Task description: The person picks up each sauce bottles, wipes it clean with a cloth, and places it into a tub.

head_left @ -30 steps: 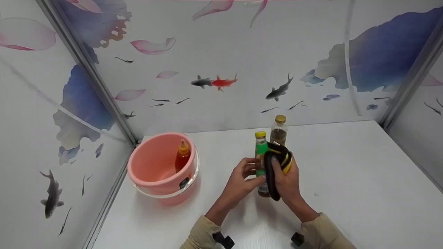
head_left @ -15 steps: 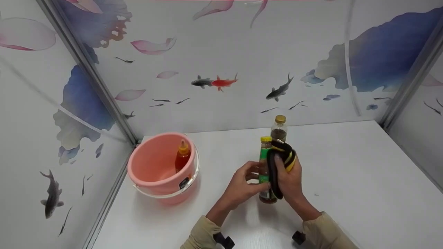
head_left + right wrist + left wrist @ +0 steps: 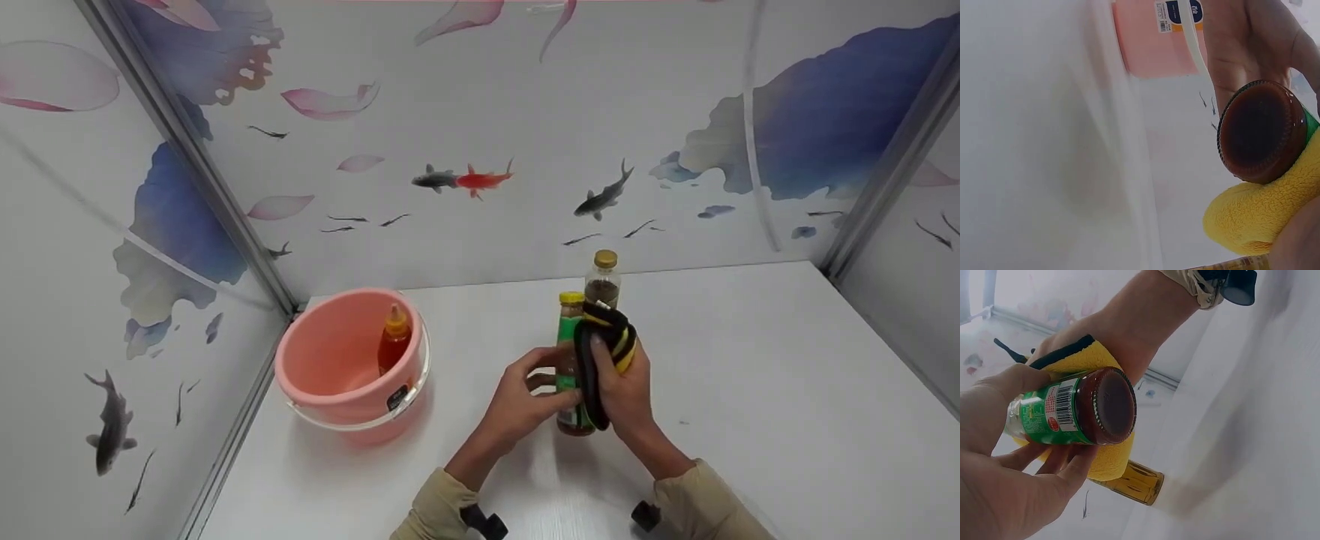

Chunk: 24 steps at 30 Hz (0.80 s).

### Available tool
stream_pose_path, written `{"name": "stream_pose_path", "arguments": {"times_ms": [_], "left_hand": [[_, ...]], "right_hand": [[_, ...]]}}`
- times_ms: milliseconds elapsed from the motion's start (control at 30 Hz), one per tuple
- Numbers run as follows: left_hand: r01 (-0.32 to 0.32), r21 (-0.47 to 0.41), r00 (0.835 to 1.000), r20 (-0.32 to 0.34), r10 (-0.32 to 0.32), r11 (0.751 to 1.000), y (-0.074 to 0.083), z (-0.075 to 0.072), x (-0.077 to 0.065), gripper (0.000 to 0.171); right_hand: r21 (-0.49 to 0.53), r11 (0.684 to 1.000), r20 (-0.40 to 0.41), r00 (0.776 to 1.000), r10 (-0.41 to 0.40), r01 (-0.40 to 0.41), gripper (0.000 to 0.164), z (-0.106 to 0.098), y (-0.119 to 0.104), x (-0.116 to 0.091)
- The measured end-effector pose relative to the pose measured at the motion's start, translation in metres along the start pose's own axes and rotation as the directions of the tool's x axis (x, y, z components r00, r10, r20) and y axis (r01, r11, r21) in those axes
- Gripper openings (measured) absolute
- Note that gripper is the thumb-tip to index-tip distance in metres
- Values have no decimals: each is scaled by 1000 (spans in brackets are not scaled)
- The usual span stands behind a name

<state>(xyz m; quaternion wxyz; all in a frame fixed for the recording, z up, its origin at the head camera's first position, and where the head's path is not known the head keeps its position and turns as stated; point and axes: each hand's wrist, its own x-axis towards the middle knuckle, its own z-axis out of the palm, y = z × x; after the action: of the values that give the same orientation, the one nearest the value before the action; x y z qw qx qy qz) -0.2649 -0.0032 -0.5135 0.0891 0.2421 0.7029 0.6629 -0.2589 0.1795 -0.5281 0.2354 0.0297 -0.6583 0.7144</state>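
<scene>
Between both hands is a glass sauce bottle (image 3: 568, 330) with a yellow cap, green label and dark brown contents. Its round base (image 3: 1258, 132) faces the right wrist camera, raised off the table. My left hand (image 3: 521, 394) grips the bottle from the left, thumb on one side and fingers on the other, as the left wrist view shows. My right hand (image 3: 626, 382) holds a folded yellow cloth (image 3: 1112, 461) with black edging against the bottle's right side. Behind them stands a second bottle (image 3: 603, 281) with a gold cap, its lower part hidden by the cloth.
To the left stands a pink bucket (image 3: 322, 405) with a white handle (image 3: 360, 427). Inside it is a squeeze bottle (image 3: 394, 341) with a yellow nozzle cap and red-brown contents. White printed walls border the white table (image 3: 750, 420) at the back and left.
The held bottle and both hands shift slightly right and toward me, then a little back left and up. Hold on bottle and cloth stays the same.
</scene>
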Motion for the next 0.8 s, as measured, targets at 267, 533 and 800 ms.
{"name": "stream_pose_path", "arguments": {"times_ms": [267,533,800], "left_hand": [[-1,-23,997,-75,-1,1000,3,-4,3,55],[29,-111,991,-129,-43,993,7,-11,5,58],[52,-111,994,-93,-63,992,6,-11,4,60]], "right_hand": [[6,1000,27,1000,-3,3,27,5,2,-4],[-19,1000,49,999,-2,3,30,10,4,-8],[-21,1000,60,998,11,-10,33,9,4,-8]]}}
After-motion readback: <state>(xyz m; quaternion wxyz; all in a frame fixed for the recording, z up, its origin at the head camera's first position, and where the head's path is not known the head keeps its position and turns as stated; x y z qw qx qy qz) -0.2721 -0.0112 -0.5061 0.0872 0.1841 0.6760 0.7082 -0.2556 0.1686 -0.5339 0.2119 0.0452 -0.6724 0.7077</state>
